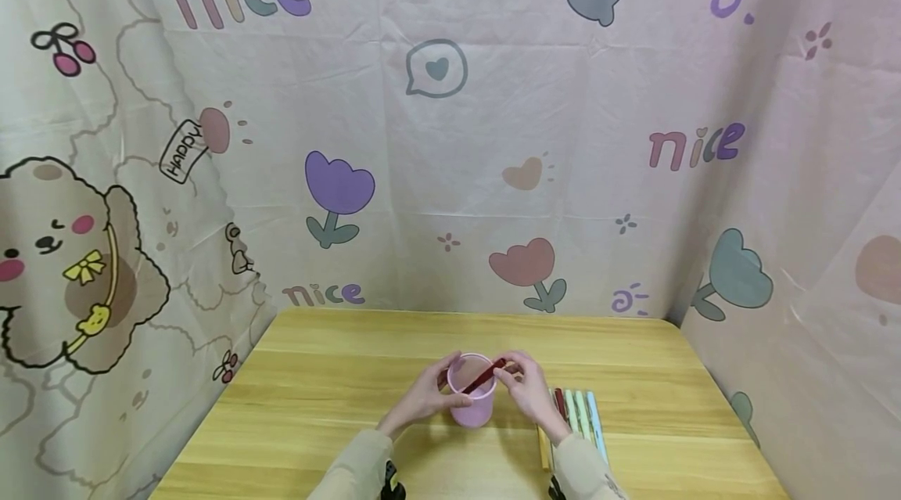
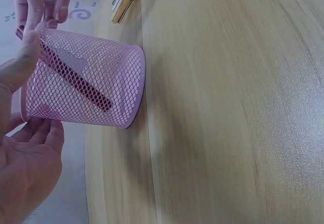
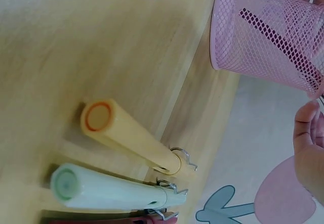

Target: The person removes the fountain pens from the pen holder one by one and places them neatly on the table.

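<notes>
A pink mesh pen cup [image 1: 473,411] stands upright on the table, and my left hand [image 1: 425,392] grips it near the rim. The thumb is on the near side and the fingers are round the far side. My right hand [image 1: 526,387] is at the cup's right rim, pinching the upper end of a dark red pen [image 1: 486,375]. That pen slants down into the cup; through the mesh in the left wrist view its lower part [image 2: 81,82] shows inside. The right fingertips are partly cut off in the right wrist view.
Several pens lie side by side right of the cup, partly under the right forearm: a yellow pen [image 3: 131,135], a pale green pen [image 3: 114,187], a dark red pen [image 1: 560,403] and a blue pen [image 1: 597,423] among them. A printed curtain [image 1: 450,171] hangs behind the wooden table [image 1: 338,375].
</notes>
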`<state>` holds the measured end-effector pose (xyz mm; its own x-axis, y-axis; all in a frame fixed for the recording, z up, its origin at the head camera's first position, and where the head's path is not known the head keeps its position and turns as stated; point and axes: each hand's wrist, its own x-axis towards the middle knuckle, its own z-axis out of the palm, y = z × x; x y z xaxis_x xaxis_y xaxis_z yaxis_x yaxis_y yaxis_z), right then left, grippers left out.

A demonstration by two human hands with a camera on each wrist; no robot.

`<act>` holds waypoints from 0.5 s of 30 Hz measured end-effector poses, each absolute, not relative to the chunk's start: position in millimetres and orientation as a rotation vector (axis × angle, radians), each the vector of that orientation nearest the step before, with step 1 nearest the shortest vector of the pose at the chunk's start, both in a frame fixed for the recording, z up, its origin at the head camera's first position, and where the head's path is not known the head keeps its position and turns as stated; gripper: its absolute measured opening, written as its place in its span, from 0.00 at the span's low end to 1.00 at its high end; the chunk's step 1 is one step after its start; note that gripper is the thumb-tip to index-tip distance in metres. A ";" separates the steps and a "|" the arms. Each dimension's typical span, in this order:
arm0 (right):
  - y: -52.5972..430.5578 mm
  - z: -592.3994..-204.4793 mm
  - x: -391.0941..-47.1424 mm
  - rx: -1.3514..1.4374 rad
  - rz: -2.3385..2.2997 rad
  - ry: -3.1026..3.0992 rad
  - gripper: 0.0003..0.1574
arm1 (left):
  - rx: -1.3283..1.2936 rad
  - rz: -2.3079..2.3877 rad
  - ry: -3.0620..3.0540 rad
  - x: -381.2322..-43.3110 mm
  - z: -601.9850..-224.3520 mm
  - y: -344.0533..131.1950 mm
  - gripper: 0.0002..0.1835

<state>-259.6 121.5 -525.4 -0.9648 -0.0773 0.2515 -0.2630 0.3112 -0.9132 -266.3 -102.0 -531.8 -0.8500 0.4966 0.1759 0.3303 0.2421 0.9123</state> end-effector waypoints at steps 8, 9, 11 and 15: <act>126.1 -523.1 -255.3 0.272 1.878 -2.268 0.12 | 0.783 1.663 2.373 -265.8 -531.4 -101.2 0.50; 126.7 -522.3 -254.6 0.267 1.898 -2.258 0.12 | 0.781 1.660 2.375 -265.5 -531.2 -101.2 0.50; 127.6 -520.4 -253.3 0.265 1.927 -2.240 0.12 | 0.773 1.656 2.374 -264.9 -530.5 -101.5 0.50; 129.3 -516.5 -251.4 0.238 1.982 -2.205 0.11 | 0.756 1.659 2.366 -263.8 -529.3 -101.9 0.49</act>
<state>-251.4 129.3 -516.5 -0.9732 -0.0068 0.2297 -0.2291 0.1056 -0.9677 -263.8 -101.9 -529.3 -0.8607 0.4842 0.1571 0.3126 0.2594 0.9138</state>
